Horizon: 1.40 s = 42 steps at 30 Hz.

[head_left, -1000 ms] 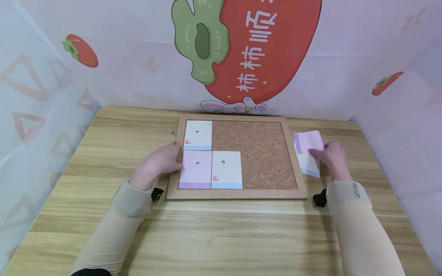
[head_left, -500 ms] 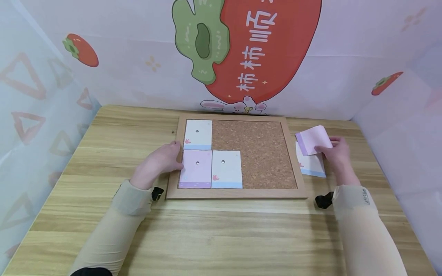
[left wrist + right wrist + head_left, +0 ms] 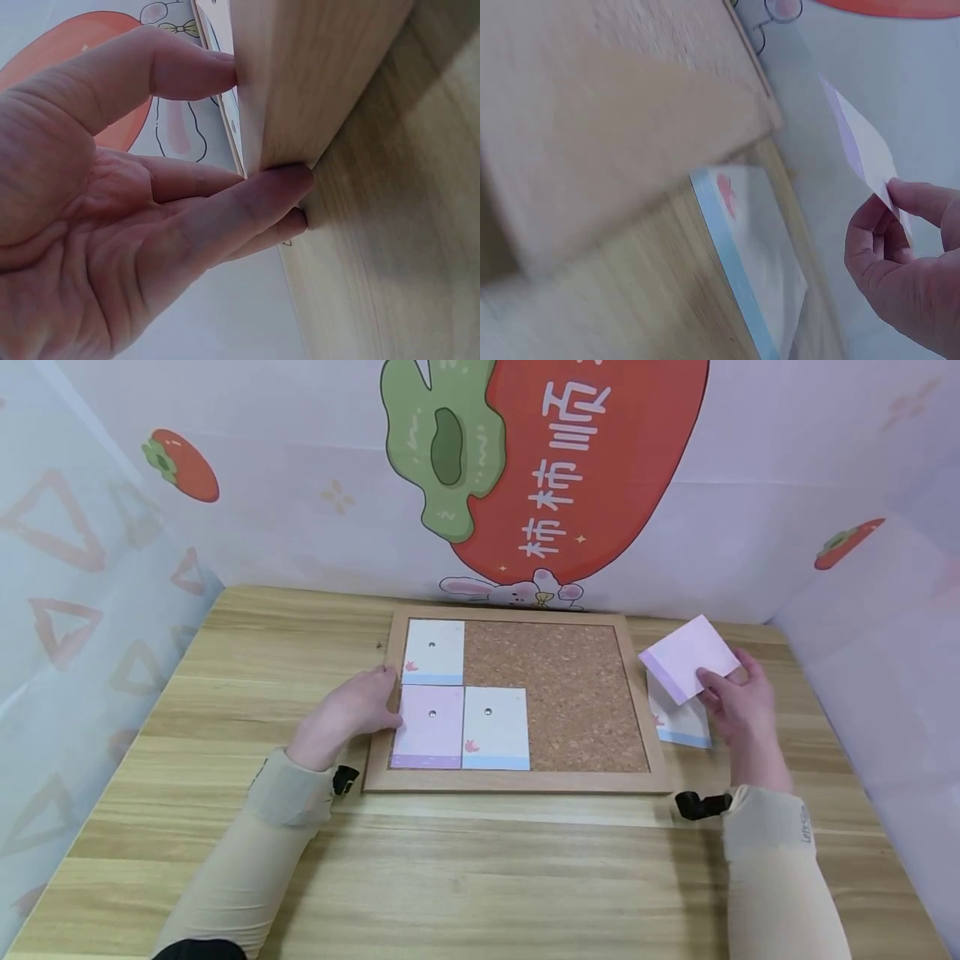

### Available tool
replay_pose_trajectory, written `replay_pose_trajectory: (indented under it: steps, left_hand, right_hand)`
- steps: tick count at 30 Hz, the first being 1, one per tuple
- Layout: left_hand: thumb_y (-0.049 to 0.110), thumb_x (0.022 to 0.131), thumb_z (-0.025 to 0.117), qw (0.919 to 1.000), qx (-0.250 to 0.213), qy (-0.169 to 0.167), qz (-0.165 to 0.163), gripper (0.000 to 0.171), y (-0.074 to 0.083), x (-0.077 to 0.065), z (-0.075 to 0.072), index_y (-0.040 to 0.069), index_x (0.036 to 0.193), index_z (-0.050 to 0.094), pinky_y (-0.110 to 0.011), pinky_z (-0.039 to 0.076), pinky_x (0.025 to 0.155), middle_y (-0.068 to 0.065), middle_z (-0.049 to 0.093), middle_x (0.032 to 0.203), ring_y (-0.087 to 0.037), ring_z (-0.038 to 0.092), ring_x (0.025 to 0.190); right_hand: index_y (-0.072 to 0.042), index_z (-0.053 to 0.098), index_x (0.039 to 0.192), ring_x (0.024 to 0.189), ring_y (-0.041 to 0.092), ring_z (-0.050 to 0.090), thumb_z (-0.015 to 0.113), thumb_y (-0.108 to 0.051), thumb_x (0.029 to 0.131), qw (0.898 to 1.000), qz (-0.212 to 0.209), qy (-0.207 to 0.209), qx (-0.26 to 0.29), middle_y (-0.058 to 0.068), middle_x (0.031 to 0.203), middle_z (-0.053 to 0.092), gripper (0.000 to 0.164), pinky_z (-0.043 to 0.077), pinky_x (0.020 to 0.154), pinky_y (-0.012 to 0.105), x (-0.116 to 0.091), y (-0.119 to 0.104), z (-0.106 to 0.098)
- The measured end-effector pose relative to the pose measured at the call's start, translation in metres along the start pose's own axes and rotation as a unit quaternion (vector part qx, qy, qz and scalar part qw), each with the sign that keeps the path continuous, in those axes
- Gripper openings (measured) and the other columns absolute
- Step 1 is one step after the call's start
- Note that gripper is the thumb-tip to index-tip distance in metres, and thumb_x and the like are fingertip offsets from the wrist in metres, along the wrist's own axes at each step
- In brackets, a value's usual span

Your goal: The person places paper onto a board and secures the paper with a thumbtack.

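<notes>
A wood-framed cork board (image 3: 577, 710) lies on the table. Two white notes (image 3: 433, 652) and a pink-purple note (image 3: 426, 739) sit side by side on its left part, each with a round silver pin. My left hand (image 3: 345, 714) grips the frame's left edge, thumb on top and fingers (image 3: 255, 202) against the outer side. To the right of the board, my right hand (image 3: 738, 697) pinches a pink-purple note (image 3: 690, 652) between thumb and fingers, raised and tilted. Under it a white note with a blue band (image 3: 682, 722) lies on the table, partly hidden.
The wooden table (image 3: 480, 877) extends in front of the board and to both sides. A printed wall sheet (image 3: 300, 518) with a big red persimmon stands right behind the board. Black camera mounts (image 3: 701, 806) sit on both wrists.
My right hand has lifted the pink-purple note off the white one and turned it, moving slightly right and up. More of the white note shows. The left hand stays on the frame.
</notes>
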<state>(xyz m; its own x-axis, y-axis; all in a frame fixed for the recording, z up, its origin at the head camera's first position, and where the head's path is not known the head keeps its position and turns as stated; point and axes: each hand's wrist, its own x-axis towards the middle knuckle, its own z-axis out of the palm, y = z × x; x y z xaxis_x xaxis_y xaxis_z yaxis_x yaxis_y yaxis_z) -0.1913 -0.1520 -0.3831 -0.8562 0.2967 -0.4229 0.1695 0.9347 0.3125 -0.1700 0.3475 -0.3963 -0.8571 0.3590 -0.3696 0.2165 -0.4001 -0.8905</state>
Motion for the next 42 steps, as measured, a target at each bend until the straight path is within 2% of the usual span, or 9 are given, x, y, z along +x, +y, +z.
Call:
replay_pose_trajectory:
  steps: [5,9,13,21,25,30,35,39,42]
  left_hand:
    - [0.019,0.091,0.069,1.0000,-0.001,-0.005,-0.003,0.087,0.000,0.001,0.001,-0.012,0.154,0.017,-0.054,0.026,0.122,-0.030,0.020,0.161,-0.045,0.027,0.148]
    - [0.019,0.091,0.069,1.0000,-0.003,-0.004,-0.004,0.087,-0.001,0.002,0.002,-0.011,0.154,0.016,-0.054,0.027,0.122,-0.030,0.020,0.162,-0.045,0.027,0.148]
    - [0.018,0.091,0.070,1.0000,-0.005,-0.003,-0.006,0.085,-0.001,0.001,0.001,-0.012,0.153,0.019,-0.054,0.031,0.120,-0.030,0.023,0.161,-0.045,0.033,0.146]
    - [0.018,0.092,0.069,0.9999,-0.008,-0.008,-0.009,0.087,0.001,-0.001,-0.001,-0.011,0.154,0.016,-0.054,0.027,0.121,-0.030,0.020,0.162,-0.045,0.029,0.148]
    - [0.018,0.092,0.069,0.9999,-0.006,-0.007,-0.010,0.088,0.002,-0.002,-0.001,-0.010,0.155,0.014,-0.054,0.027,0.122,-0.029,0.019,0.162,-0.044,0.028,0.148]
    - [0.019,0.092,0.069,0.9999,-0.001,-0.004,-0.009,0.088,0.002,-0.002,0.000,-0.011,0.155,0.015,-0.054,0.029,0.121,-0.029,0.022,0.161,-0.044,0.031,0.147]
    - [0.019,0.092,0.070,1.0000,0.002,0.001,-0.003,0.087,0.001,-0.001,0.000,-0.011,0.154,0.016,-0.054,0.030,0.120,-0.030,0.024,0.160,-0.044,0.033,0.146]
    - [0.019,0.091,0.070,1.0000,0.004,0.004,0.001,0.088,0.000,-0.001,0.000,-0.012,0.154,0.017,-0.054,0.032,0.120,-0.030,0.026,0.160,-0.044,0.035,0.145]
    - [0.019,0.091,0.071,1.0000,0.003,0.006,0.002,0.088,0.000,-0.001,0.001,-0.012,0.154,0.017,-0.054,0.032,0.119,-0.030,0.027,0.159,-0.044,0.036,0.144]
  right_hand:
    - [-0.020,0.016,0.159,0.071,0.011,0.073,0.073,0.008,0.084,0.998,-0.034,-0.041,0.018,-0.001,0.083,0.076,0.099,0.060,0.060,0.024,-0.015,0.014,0.010]
    - [-0.012,0.041,0.141,0.072,0.010,0.073,0.073,0.006,0.085,0.996,-0.043,-0.074,0.007,-0.001,0.083,0.077,0.066,0.061,0.062,0.024,-0.025,0.022,0.017]
    - [-0.012,0.051,0.120,0.072,0.009,0.073,0.071,0.006,0.087,0.993,-0.050,-0.106,-0.007,-0.002,0.081,0.076,0.043,0.060,0.061,0.022,-0.029,0.026,0.022]
    - [-0.016,0.052,0.118,0.068,0.006,0.070,0.074,-0.001,0.087,0.988,-0.049,-0.121,-0.087,-0.007,0.077,0.072,0.041,0.060,0.061,0.021,-0.033,0.028,0.026]
    - [-0.020,0.053,0.117,0.067,0.005,0.066,0.076,-0.006,0.087,0.979,-0.054,-0.125,-0.150,-0.009,0.077,0.070,0.040,0.058,0.061,0.020,-0.036,0.027,0.030]
    - [-0.021,0.055,0.115,0.068,0.004,0.067,0.075,-0.006,0.088,0.969,-0.063,-0.154,-0.184,-0.011,0.082,0.074,0.037,0.058,0.060,0.020,-0.040,0.030,0.038]
    - [-0.020,0.051,0.126,0.071,0.001,0.066,0.072,-0.008,0.091,0.946,-0.061,-0.184,-0.261,-0.015,0.083,0.072,0.043,0.056,0.062,0.017,-0.041,0.036,0.045]
    - [-0.004,0.043,0.140,0.076,-0.001,0.064,0.070,-0.008,0.093,0.907,-0.080,-0.218,-0.350,-0.016,0.085,0.070,0.055,0.056,0.068,0.017,-0.041,0.043,0.051]
    - [0.003,0.039,0.143,0.076,0.000,0.063,0.069,-0.007,0.093,0.880,-0.093,-0.234,-0.402,-0.011,0.086,0.069,0.059,0.055,0.069,0.017,-0.043,0.048,0.055]
